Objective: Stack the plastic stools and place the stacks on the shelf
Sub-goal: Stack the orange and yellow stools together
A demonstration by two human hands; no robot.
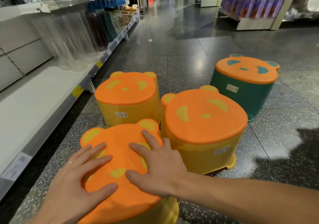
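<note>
So, 3 yellow stools [203,129], 1 green stool [245,85], both hands' fingers [96,161] splayed flat on nearest seat.

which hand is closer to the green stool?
Right. The right hand rests on the near yellow stool's lid, on the side toward the green stool; the left hand lies farther left.

Three yellow stools [127,101], one green stool [245,85].
</note>
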